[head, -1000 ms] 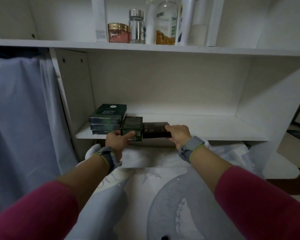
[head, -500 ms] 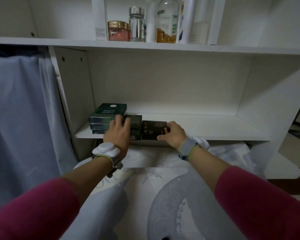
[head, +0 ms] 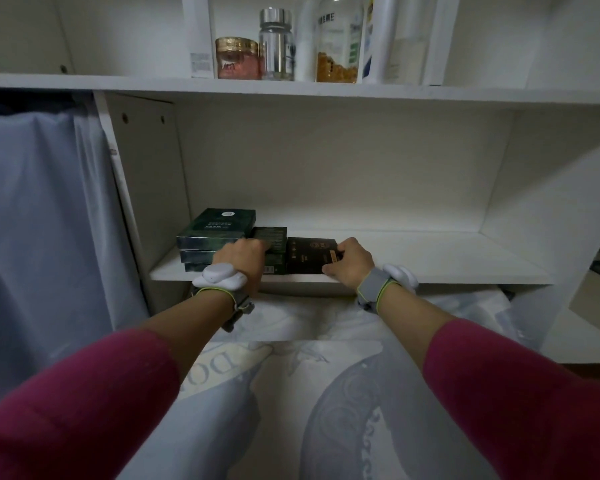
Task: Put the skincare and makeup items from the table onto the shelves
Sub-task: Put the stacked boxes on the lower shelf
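On the lower shelf (head: 413, 268) at the left stands a stack of three dark green boxes (head: 219, 226). Next to it lies a smaller dark green box (head: 272, 237), with my left hand (head: 241, 258) resting palm down on its front part, fingers flat. To its right lies a black box (head: 309, 256) with gold print. My right hand (head: 350, 259) holds the black box at its right front corner, thumb at the front edge. All boxes rest on the shelf board.
The upper shelf (head: 118, 81) carries a red jar with gold lid (head: 238, 58), a silver-capped bottle (head: 276, 46), a clear bottle of amber capsules (head: 336, 43) and white bottles (head: 381, 36). A pale printed cloth (head: 274, 393) covers the table below. Grey fabric (head: 32, 220) hangs at the left.
My left hand moved from the front of the small green box onto its top, palm down. The black box slid deeper onto the shelf against the green box under my right hand.
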Action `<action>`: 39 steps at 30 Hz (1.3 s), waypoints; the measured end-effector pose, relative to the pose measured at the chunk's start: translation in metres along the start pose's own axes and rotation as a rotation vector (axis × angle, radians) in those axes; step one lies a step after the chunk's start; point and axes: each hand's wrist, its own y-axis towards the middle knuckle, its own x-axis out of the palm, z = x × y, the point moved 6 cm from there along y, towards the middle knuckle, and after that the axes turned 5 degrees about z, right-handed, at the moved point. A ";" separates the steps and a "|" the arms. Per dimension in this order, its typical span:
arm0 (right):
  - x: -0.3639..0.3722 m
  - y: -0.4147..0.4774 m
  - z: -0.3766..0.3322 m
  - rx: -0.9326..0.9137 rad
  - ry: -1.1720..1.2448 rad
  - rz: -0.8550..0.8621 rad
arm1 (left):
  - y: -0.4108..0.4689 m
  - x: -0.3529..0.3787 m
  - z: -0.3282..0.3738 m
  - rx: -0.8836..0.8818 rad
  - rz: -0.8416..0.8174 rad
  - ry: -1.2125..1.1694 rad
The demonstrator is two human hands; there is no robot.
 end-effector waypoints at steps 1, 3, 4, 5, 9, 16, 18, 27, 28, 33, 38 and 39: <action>0.000 0.001 0.001 0.002 0.000 0.000 | 0.001 0.001 0.000 -0.009 -0.005 0.001; 0.001 0.002 0.002 0.000 0.001 0.000 | 0.004 0.001 -0.001 -0.029 -0.013 0.007; 0.001 0.001 0.003 0.000 0.003 -0.001 | 0.004 0.001 -0.001 -0.036 -0.017 0.005; 0.001 0.001 0.003 -0.002 0.007 0.000 | 0.005 0.001 -0.001 -0.040 -0.016 0.001; 0.000 0.000 0.005 0.006 0.006 -0.001 | 0.005 0.002 -0.002 -0.046 -0.019 -0.012; -0.011 -0.008 -0.001 0.020 -0.013 0.031 | -0.007 -0.003 0.000 -0.049 -0.018 -0.072; -0.017 -0.011 -0.003 0.032 0.000 0.052 | -0.014 -0.006 0.002 -0.038 0.000 -0.100; -0.046 -0.051 -0.011 0.058 0.076 0.051 | -0.051 -0.042 0.011 -0.056 0.002 -0.136; -0.050 -0.057 -0.011 0.055 0.076 0.046 | -0.056 -0.045 0.013 -0.054 -0.010 -0.132; -0.064 -0.101 -0.014 0.019 0.021 -0.001 | -0.089 -0.068 0.021 -0.057 -0.079 -0.173; -0.075 -0.155 -0.018 -0.016 -0.007 -0.111 | -0.129 -0.085 0.027 -0.040 -0.170 -0.207; -0.077 -0.164 -0.019 -0.032 -0.021 -0.122 | -0.137 -0.089 0.029 -0.049 -0.185 -0.201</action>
